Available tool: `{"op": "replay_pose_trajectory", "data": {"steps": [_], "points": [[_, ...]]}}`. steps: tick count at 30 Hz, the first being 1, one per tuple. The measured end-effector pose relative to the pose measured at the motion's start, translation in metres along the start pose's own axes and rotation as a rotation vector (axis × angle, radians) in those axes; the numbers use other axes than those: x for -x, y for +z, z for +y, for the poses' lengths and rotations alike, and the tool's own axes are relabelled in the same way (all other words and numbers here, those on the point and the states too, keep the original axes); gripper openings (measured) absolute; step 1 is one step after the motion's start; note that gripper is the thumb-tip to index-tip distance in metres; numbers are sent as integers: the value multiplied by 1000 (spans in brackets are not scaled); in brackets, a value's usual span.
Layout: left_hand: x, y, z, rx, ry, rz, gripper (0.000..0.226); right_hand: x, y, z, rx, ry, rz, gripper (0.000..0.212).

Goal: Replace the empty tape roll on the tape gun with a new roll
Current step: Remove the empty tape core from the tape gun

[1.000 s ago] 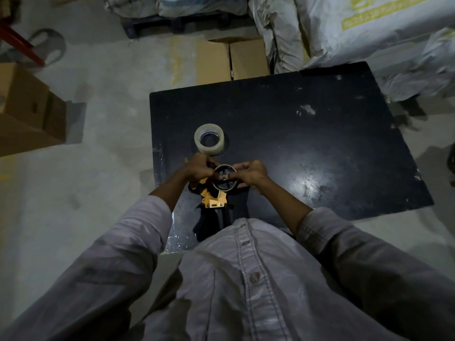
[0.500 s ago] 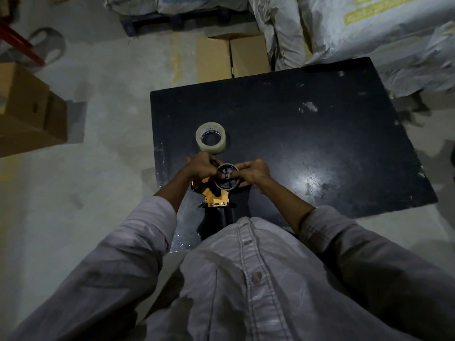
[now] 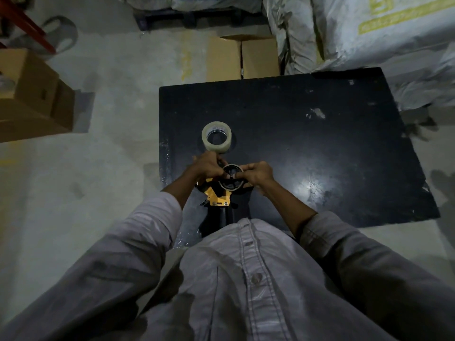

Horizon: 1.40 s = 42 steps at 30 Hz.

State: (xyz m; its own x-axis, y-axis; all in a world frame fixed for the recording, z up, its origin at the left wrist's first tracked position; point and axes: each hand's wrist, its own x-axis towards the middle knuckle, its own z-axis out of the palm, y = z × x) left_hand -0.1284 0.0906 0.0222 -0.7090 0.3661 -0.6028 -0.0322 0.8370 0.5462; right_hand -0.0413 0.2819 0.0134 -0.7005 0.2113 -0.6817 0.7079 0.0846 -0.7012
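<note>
A yellow and black tape gun (image 3: 218,199) lies at the near left edge of the black table (image 3: 320,143), its dark handle toward my body. On its black hub sits the empty roll (image 3: 232,185), a thin grey ring. My left hand (image 3: 209,166) grips the roll's left rim and my right hand (image 3: 258,173) grips its right rim, fingertips meeting over the hub. A new roll of clear tape (image 3: 216,137) lies flat on the table just beyond my left hand, apart from it.
Two cardboard boxes (image 3: 242,57) stand on the floor behind the table. More boxes (image 3: 32,94) sit at the left. White wrapped sacks (image 3: 369,33) crowd the table's far right corner. A concrete floor (image 3: 110,168) runs along the left.
Both hands have stayed on the empty roll with only small finger shifts. The view has tilted slightly, so the table sits a little higher in the frame.
</note>
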Motion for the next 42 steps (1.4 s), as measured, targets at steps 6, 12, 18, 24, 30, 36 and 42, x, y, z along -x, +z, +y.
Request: {"op": "replay_pose_trajectory", "data": {"steps": [6,12,18,24,30,36,42], "points": [[2,-2,1,25,19,-9,39,6,-1,-5,17,-24,8,39],[5,0,1,12,7,9,42,11,0,-12,101,-5,58,40],[12,-3,7,4,26,-7,46,11,0,-22,119,54,106,42],[12,-1,4,-21,38,66,50,12,-1,-26,206,38,136,32],[22,-1,10,-21,29,75,42,7,5,-23,266,25,165,38],[19,3,7,-59,103,112,42,6,5,-24,390,-90,169,39],[37,-13,16,178,144,-124,62,18,-23,-22,51,23,-135,22]]}}
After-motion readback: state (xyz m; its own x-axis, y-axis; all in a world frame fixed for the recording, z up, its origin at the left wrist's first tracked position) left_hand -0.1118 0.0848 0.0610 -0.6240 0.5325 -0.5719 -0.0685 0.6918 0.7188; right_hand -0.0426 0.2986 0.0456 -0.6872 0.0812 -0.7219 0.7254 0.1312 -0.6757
